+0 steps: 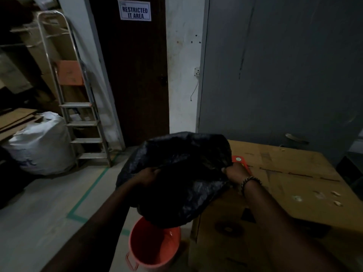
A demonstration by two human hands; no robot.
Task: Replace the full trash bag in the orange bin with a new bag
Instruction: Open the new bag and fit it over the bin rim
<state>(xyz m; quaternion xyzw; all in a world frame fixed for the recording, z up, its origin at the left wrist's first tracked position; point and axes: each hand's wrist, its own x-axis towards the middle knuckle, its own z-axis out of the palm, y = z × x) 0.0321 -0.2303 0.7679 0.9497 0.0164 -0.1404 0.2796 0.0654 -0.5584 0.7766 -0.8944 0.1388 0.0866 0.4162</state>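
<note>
Head view: left hand (147,174) and right hand (233,172) each pinch the black bag (182,173) rim, spreading its mouth above the orange bin (153,246) for lining.

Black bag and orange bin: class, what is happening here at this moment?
A person holds a black trash bag in the air with both bare hands, the left hand and the right hand each pinching its edge as if to spread it open. The orange bin stands on the floor right below, and no liner shows inside it. A large cardboard box sits beside the bin. The bag is not yet in the bin.
</note>
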